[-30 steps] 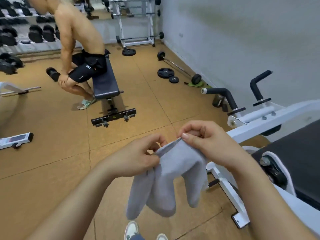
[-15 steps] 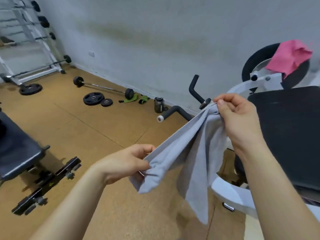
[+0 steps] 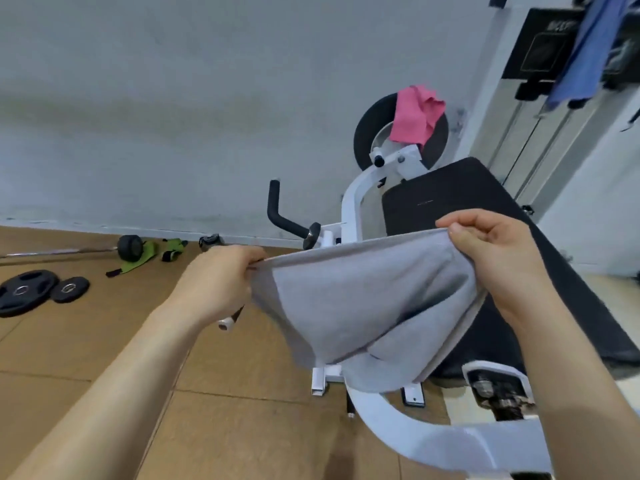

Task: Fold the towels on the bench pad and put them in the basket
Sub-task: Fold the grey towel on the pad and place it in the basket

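1. Our left hand pinches one top corner of the grey towel, fingers curled round the cloth.
2. Our right hand pinches the opposite top corner, thumb and fingers closed on the hem.
3. Between our hands the towel's top edge runs taut and the rest sags in a loose pouch. It is held in the air across the left edge of the black worktop, with its lower folds in front of the white frame.
4. We see a pink towel draped over a black wheel just beyond the worktop's far left corner.
5. Weight plates lie on the floor, well apart to the left.
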`<state>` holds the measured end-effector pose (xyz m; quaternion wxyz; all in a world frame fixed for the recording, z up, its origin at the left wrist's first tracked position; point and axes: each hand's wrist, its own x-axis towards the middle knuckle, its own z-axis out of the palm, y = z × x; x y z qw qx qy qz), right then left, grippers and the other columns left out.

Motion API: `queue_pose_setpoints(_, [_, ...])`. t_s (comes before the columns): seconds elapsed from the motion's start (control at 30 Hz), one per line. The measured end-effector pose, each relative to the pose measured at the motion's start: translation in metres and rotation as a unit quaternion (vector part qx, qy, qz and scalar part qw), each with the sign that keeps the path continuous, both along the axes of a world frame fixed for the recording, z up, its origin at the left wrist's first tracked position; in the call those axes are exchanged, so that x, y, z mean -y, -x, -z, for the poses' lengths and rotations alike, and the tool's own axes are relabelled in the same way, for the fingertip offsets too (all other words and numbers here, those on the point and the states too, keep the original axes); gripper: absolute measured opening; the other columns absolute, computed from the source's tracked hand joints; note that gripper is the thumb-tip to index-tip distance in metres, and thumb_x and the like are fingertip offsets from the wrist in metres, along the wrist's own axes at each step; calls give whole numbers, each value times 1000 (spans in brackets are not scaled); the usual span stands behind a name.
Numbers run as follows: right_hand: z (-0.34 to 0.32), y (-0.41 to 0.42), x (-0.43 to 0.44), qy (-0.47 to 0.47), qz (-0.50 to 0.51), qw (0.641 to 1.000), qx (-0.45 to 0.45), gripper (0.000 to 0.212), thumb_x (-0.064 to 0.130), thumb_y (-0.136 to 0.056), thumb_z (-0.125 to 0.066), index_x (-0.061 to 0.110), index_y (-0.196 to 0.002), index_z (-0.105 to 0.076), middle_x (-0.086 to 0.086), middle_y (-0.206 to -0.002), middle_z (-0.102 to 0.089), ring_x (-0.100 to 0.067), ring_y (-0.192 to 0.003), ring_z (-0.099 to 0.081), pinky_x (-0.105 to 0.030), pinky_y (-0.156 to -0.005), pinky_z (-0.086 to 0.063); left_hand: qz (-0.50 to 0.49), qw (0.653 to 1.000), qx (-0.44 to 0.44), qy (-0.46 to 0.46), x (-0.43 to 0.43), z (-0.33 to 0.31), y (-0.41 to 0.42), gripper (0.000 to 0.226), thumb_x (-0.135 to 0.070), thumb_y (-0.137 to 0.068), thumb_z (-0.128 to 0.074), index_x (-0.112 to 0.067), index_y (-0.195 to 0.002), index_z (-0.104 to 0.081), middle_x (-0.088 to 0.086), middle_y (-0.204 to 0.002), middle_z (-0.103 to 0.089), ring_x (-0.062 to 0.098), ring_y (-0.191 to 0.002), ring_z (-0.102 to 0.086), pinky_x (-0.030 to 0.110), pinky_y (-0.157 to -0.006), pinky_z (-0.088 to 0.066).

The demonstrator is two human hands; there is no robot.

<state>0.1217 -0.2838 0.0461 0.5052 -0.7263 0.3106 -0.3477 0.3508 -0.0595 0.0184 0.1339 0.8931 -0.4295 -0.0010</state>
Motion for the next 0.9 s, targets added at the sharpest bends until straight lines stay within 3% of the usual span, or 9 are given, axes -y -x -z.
queue_pose_setpoints(0.03, [2,0,11,-1,17,1000,-11,20,13,-92,-59,25,-85,-74,4,-75,-73,-9,-77,-65,-27,-73,-48,0,999,-14,33,17,1,-11,23,-5,-85,-49,-25,-80,-59,-7,-74,-63,21,-73,-58,32,-59,-48])
queue_pose_setpoints(0.1, [8,2,30,5,39,998,-38,20,15,-92,-59,27,-85,-74,3,-78,-74,-12,-81,-66,-29,-77,-49,-18,979,-129,158,50,3,-28,17,-13,-92,-54,-24,-84,-63,-7,-76,-65,14,-73,-59,31,-59,-46])
queue_pose_setpoints(0.2, [13,9,52,11,48,995,-83,21,14,-92,-58,25,-87,-74,4,-79,-75,-11,-81,-68,-29,-76,-51,-50,908,-289,299,101,14,-54,9,-20,-94,-60,-22,-87,-66,-3,-79,-68,15,-76,-62,32,-66,-50])
queue_pose_setpoints(0.3, [20,16,76,50,68,983,-162,23,13,-91,-56,27,-86,-74,6,-79,-74,-6,-81,-67,-27,-74,-51,-38,873,-353,333,163,24,-74,17,-14,-98,-52,-23,-93,-65,-1,-89,-68,17,-87,-64,36,-77,-53])
queue_pose_setpoints(0.4, [39,13,108,106,119,941,-298,24,15,-91,-53,30,-85,-71,15,-81,-70,-6,-82,-63,-27,-71,-49,-28,857,-347,381,233,22,-84,11,-11,-91,-61,-20,-91,-68,-5,-78,-67,5,-71,-62,23,-68,-49])
queue_pose_setpoints(0.5, [63,6,135,86,170,909,-370,23,17,-92,-47,29,-86,-66,11,-79,-65,-14,-79,-61,-35,-69,-51,-1,842,-371,393,299,23,-92,3,-15,-86,-71,-18,-86,-71,-7,-72,-68,-5,-58,-60,15,-65,-50])
queue_pose_setpoints(0.7, [91,-34,199,40,265,871,-410,19,19,-90,-42,20,-88,-61,4,-85,-66,-20,-79,-59,-40,-72,-53,82,852,-384,348,456,47,-122,7,-22,-84,-71,-27,-87,-75,-13,-84,-71,3,-79,-65,18,-81,-51])
queue_pose_setpoints(0.83, [96,-58,241,46,306,847,-433,17,29,-92,-44,20,-85,-57,4,-75,-64,-19,-70,-59,-36,-64,-52,112,864,-377,316,548,59,-134,8,-23,-86,-69,-21,-92,-75,-15,-81,-67,-5,-73,-60,4,-71,-43])
queue_pose_setpoints(0.9, [99,-64,260,59,319,829,-456,22,34,-94,-43,19,-83,-56,2,-72,-63,-20,-68,-58,-36,-63,-51,135,871,-370,294,586,70,-135,14,-26,-86,-69,-17,-96,-75,-8,-86,-70,2,-77,-62,12,-75,-47])
